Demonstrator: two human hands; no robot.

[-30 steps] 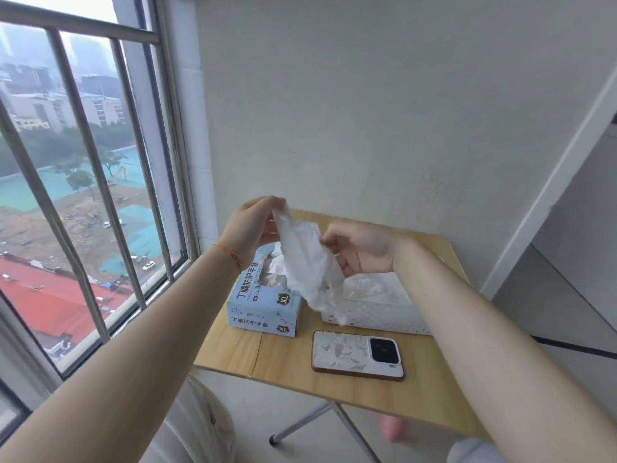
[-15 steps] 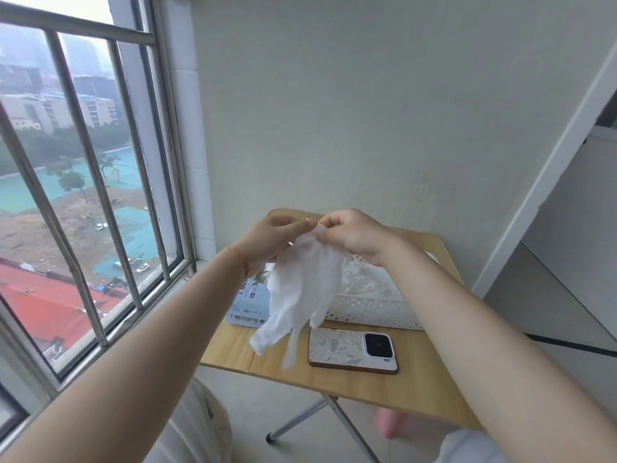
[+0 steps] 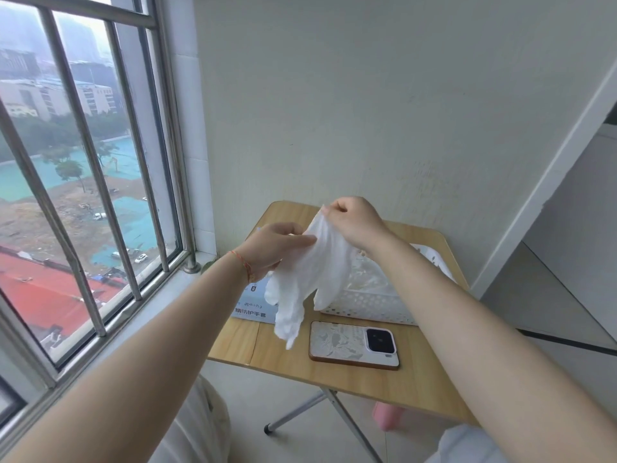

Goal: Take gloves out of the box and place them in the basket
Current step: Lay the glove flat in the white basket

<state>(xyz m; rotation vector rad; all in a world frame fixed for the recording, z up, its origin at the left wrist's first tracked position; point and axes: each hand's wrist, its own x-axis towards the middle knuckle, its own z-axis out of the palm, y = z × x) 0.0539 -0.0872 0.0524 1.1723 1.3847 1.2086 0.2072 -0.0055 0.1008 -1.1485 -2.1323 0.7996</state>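
Note:
A white glove [image 3: 310, 279] hangs in the air above the table, fingers pointing down. My left hand [image 3: 272, 250] pinches its cuff on the left side. My right hand [image 3: 354, 222] pinches the cuff's top edge, a little higher and to the right. Under the glove sits the light blue glove box [image 3: 252, 307], mostly hidden by my left hand and the glove. The white perforated basket [image 3: 374, 305] stands to the right of the box, with white gloves inside it.
A phone [image 3: 354, 344] in a white patterned case lies face down on the wooden folding table [image 3: 394, 385], in front of the basket. A barred window runs along the left. The wall stands close behind the table.
Both hands have spread apart along the cuff, the right rising and the left dropping a little. The glove hangs opened out between them, shifted slightly to the right.

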